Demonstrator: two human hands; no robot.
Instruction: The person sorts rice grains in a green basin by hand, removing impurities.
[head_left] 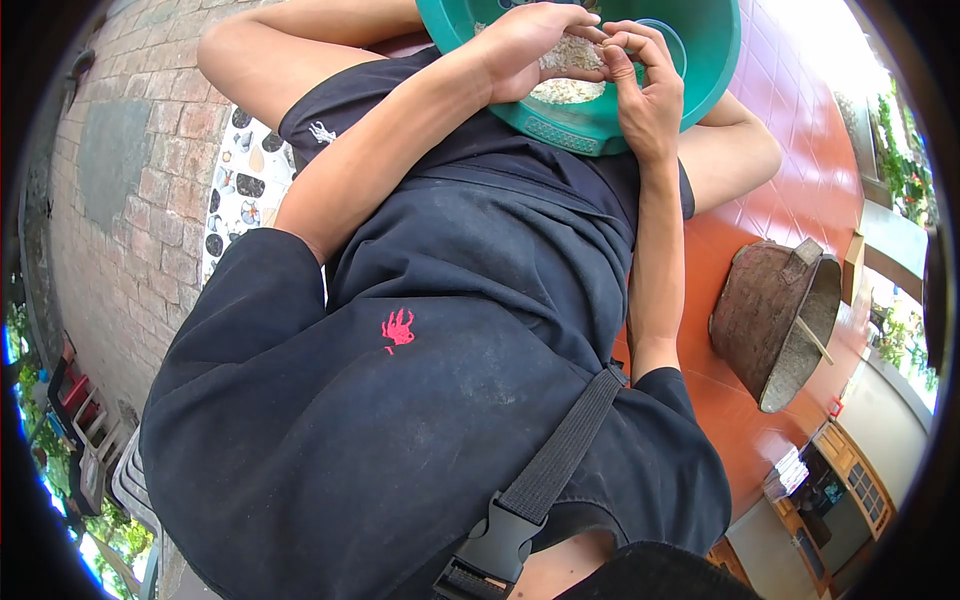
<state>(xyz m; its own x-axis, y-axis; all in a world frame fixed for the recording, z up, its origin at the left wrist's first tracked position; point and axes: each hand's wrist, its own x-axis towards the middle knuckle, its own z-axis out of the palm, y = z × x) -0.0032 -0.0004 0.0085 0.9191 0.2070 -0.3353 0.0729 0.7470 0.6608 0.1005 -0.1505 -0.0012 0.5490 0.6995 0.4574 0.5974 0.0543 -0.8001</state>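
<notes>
My left hand [530,52] is cupped palm up over a green basin [570,137] on my lap. Pale, rice-like grains [570,52] lie in its palm. My right hand [648,92] is closed in a pinch against the left fingertips; whatever sits between its thumb and finger is too small to make out. More of the pale grains show in the basin below both hands. Behind the right fingers, inside the basin, is a round container with a light blue rim [680,48], partly hidden.
To the right, a large worn wooden vessel [765,310] with a stick [813,340] in it lies tilted on the red tiled floor [690,290]. Brick paving [150,190] spreads on the left. A white, stone-patterned surface [245,180] is beside my left thigh.
</notes>
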